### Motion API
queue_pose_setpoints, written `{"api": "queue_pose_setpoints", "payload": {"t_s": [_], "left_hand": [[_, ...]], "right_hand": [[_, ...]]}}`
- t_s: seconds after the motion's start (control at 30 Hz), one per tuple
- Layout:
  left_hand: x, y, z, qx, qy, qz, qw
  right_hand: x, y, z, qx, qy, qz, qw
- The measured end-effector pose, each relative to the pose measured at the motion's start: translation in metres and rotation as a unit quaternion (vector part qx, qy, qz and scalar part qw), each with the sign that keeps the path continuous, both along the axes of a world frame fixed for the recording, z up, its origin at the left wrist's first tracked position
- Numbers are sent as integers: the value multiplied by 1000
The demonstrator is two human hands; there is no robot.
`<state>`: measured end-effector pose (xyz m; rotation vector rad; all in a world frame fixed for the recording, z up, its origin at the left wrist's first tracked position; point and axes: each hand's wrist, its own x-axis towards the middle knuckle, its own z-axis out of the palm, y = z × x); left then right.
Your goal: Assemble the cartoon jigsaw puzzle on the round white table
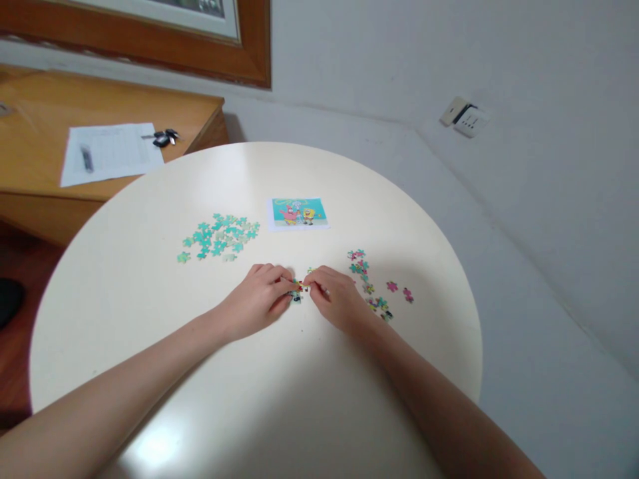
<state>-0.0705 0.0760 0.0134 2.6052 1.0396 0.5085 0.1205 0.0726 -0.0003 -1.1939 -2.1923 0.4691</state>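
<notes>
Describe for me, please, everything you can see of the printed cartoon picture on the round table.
The printed cartoon picture is a flat rectangular sheet, apparently paper, with white margins at its left and lower edges. Its turquoise scene shows a pink figure left and a yellow one right; finer details are too small to read. It lies face up on the round table, beyond the left hand and right hand, touched by neither.
</notes>
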Motion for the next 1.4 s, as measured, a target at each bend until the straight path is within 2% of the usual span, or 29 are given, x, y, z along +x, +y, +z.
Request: {"api": "queue_pose_setpoints", "payload": {"t_s": [0.17,0.4,0.63,0.83,1.03,1.4], "left_hand": [[0,0,-1,-3,10,1,1000],[0,-1,1,-3,-2,-2,1000],[0,-1,0,3,3,-2,1000],[0,-2,-3,13,17,-6,1000],[-2,-3,3,-8,24,-14,1000],[-2,-2,3,-24,32,-31,999]], "right_hand": [[1,0,3,18,14,6,1000],[13,4,11,27,30,-34,999],[29,14,13,19,3,-57,998],[37,15,10,10,-24,-15,1000],[35,8,18,-52,-82,43,994],[34,8,18,-69,-103,38,992]]}}
